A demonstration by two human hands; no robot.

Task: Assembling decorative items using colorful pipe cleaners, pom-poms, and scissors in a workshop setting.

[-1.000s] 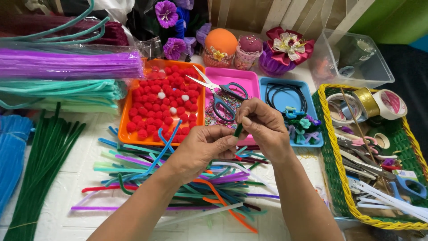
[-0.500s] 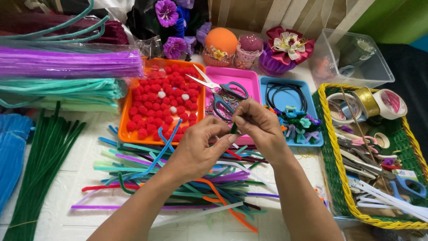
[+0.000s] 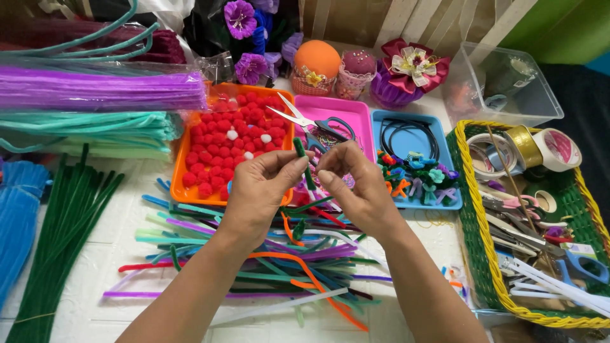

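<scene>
While both my hands meet at the middle of the frame, I pinch a short dark green pipe cleaner (image 3: 304, 164) between them. My left hand (image 3: 264, 187) closes thumb and forefinger on its upper part, and my right hand (image 3: 356, 184) closes its fingertips just beside, on the lower part. The piece stands nearly upright, its top end poking above my fingers, in front of the pink tray (image 3: 340, 121).

Below my hands a loose heap of coloured pipe cleaners (image 3: 279, 254) lies on the white bench (image 3: 121, 235): blue, green, purple, orange and red, crossing one another. Scissors (image 3: 311, 124) with dark handles lie across the pink tray, blades pointing to the upper left. Left of that, an orange tray (image 3: 181, 190) holds red pompoms (image 3: 222, 136) with a few white ones among them. Right of the pink tray, a blue tray (image 3: 445, 203) holds black cord loops and small colourful flowers.

At the right of the frame a green and yellow basket (image 3: 473, 254) holds tape rolls (image 3: 540, 149) and tools. Along the left edge lie long dark green stems (image 3: 57, 248), with bagged purple (image 3: 95, 89) and teal (image 3: 89, 130) bundles above them. At the top stand an orange ball (image 3: 318, 60) and fabric flowers (image 3: 413, 63).
</scene>
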